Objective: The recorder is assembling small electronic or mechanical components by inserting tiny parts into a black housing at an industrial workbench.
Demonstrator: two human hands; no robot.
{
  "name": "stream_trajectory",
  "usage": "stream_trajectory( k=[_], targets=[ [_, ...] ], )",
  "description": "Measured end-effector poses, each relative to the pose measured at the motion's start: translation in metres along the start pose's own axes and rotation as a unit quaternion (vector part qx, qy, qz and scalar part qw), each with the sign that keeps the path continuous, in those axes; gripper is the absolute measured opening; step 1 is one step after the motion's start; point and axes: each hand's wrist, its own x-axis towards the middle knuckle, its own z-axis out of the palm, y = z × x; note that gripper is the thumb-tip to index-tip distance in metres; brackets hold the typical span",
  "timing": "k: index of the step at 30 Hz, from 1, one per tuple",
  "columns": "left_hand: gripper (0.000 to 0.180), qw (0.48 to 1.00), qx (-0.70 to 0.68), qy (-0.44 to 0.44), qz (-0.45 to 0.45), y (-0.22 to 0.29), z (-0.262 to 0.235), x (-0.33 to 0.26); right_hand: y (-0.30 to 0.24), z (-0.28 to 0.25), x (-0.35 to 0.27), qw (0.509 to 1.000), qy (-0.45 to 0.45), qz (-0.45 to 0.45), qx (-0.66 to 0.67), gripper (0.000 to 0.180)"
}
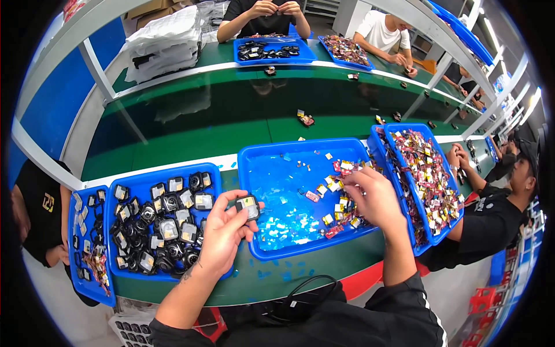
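While the left hand (pixel 222 231) grips one small black square part (pixel 247 206) between thumb and fingers, above the gap between two blue trays, the right hand (pixel 373 199) reaches half-closed into the middle tray (pixel 277 168) – whether it pinches one of the little coloured pieces (pixel 338 199), I cannot tell. Many black parts wait in the left tray (pixel 173 173) – much seems left to do.

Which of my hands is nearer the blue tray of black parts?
Left. The left hand, holding a small black part, overlaps that blue tray's right edge; the right hand is over the middle tray.
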Motion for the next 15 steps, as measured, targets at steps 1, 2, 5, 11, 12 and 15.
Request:
stream_trajectory(
  k=[1,2,5,11,12,15],
  targets=[
    [0.030,1.000,0.005,0.002,-0.002,0.000,0.002,0.000,-0.006,0.009,0.007,0.999,0.044,-0.005,0.020,0.014],
    [0.032,1.000,0.010,0.004,-0.004,0.001,0.004,-0.001,-0.008,0.021,0.014,0.997,0.025,-0.033,0.061,0.014],
    [0.035,0.999,0.029,-0.007,-0.013,-0.002,0.006,0.000,-0.014,0.045,0.029,0.995,-0.001,-0.098,0.006,0.015],
    [0.024,0.992,0.125,-0.029,0.011,-0.004,0.004,-0.009,-0.024,0.060,0.033,0.997,-0.036,-0.049,0.050,0.013],
    [0.022,0.991,0.133,-0.026,0.011,-0.006,0.002,-0.010,-0.024,0.060,0.034,0.994,-0.036,-0.064,0.077,0.013],
    [0.018,0.989,0.142,-0.021,0.017,-0.009,0.003,-0.008,-0.024,0.055,0.030,0.986,-0.026,-0.008,0.164,0.016]
  ],
)
